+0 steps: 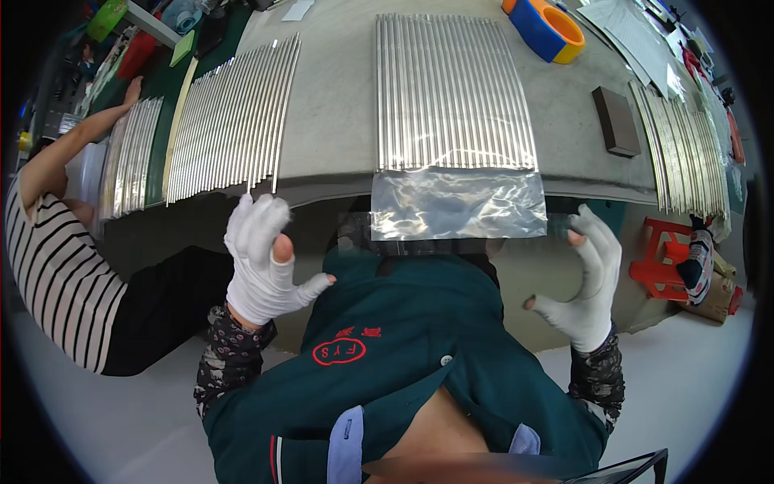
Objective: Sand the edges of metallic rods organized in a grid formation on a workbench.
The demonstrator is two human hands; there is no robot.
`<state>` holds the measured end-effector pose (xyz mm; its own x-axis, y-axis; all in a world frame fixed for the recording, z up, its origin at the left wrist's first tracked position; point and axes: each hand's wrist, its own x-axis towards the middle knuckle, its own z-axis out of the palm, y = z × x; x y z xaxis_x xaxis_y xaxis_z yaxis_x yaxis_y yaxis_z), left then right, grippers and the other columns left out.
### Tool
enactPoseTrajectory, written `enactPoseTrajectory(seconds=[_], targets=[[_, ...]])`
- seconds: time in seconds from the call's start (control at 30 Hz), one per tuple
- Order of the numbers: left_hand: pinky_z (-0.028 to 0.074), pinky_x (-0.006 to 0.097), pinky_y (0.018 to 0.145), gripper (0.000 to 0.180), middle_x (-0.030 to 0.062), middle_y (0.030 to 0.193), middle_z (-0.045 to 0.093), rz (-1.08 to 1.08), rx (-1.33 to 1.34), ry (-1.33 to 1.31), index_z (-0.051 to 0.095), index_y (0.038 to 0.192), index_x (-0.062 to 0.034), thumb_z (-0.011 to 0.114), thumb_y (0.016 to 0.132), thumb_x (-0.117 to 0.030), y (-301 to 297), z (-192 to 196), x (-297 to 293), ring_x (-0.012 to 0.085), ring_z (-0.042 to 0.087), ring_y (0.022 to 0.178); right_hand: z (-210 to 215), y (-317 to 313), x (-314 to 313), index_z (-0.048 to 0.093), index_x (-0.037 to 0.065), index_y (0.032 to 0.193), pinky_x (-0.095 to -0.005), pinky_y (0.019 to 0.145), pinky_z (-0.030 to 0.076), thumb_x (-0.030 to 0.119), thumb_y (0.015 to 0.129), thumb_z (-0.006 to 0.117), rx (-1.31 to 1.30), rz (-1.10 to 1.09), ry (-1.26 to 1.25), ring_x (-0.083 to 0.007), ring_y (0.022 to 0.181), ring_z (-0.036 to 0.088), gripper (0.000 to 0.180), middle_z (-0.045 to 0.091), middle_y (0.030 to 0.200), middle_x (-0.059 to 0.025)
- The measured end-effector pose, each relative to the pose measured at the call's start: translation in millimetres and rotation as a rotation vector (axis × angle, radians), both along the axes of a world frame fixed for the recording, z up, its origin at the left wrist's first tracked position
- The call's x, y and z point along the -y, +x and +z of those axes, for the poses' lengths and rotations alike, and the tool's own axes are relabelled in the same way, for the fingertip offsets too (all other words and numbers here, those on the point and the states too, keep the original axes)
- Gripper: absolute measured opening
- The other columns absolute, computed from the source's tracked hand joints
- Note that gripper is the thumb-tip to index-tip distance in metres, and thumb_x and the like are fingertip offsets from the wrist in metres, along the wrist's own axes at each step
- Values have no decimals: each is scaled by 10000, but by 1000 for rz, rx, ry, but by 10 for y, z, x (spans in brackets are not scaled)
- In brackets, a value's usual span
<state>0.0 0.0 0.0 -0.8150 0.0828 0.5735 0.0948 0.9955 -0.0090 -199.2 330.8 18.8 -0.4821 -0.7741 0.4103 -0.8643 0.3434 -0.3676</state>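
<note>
Tabletop [330, 105], bagged rods [455, 97] beyond fingers [593, 230]

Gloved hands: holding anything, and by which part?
Nothing is held: the left hand is open near silver rods; the right hand is open too.

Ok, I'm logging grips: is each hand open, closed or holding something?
Left hand: open, near the silvery rods; contact can't be told.
Right hand: open, nothing visible in it.
</note>
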Motion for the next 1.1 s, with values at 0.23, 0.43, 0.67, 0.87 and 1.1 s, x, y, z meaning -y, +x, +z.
enactPoseTrajectory(seconds=[0.23,0.43,0.67,0.87,1.1], targets=[[182,556,1055,531,-56,1202,485,102,-130,-363,414,1323,-276,628,845,-360,-525,-280,-753,131,475,1117,-586,-73,348,313,182,1361,-525,956,339,247,688,726,-596,-78,83,-314,1104,505,792,499,1182,-119],[226,540,1030,213,-55,969,554,192,-146,-364,652,951,-192,705,745,-194,-602,-155,-535,130,514,1014,-519,-389,409,538,108,984,-429,890,407,146,759,635,-771,-24,-54,-247,959,596,248,595,1025,-68],[343,472,944,160,-55,806,537,-29,-142,-350,662,811,-155,732,677,-102,-575,-79,-405,128,540,889,-433,-368,318,487,91,913,-390,906,414,69,755,628,-680,62,9,-241,1156,494,213,652,1102,-87],[341,463,951,149,-63,784,524,-100,4,-234,654,812,-156,724,697,-92,-398,111,-449,119,541,875,-255,-122,239,463,99,951,-390,878,428,51,817,595,-492,82,58,-256,1128,509,194,642,1106,-79],[325,483,986,137,-54,734,515,-106,166,-18,602,745,-158,738,724,-151,-406,407,-382,139,550,813,246,-48,265,522,115,929,-393,831,451,-5,661,672,-74,99,194,-276,1021,530,330,620,1044,-42]])
